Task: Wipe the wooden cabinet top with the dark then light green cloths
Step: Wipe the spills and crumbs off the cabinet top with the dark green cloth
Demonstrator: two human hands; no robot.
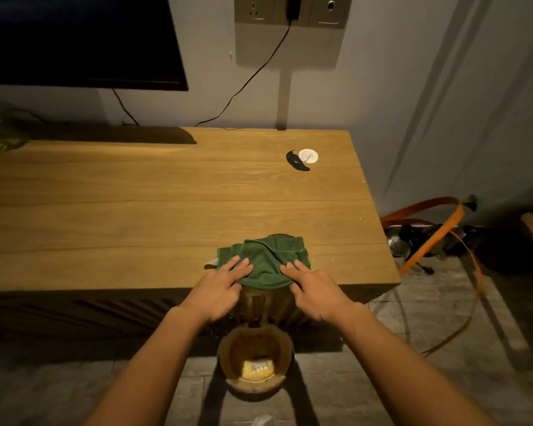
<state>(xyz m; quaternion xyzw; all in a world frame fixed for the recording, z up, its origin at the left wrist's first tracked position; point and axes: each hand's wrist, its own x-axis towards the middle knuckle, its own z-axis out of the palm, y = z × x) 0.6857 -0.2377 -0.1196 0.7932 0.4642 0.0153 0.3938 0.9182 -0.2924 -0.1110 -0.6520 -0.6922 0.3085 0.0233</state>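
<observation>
Dim, warm light falls across a grey wall (382, 87) bearing a dark screen (74, 41) and a socket panel (290, 13) with a black cable (259, 72) hanging down. The floor (443, 318) is grey tile, with an orange hose (428, 241) coiled at right.

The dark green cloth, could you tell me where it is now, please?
The dark green cloth lies at the wooden cabinet top's near edge, right of centre, under both hands' fingers.

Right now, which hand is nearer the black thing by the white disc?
Right. The right hand rests on the cloth's right edge, below the black thing; the left hand is farther left.
</observation>
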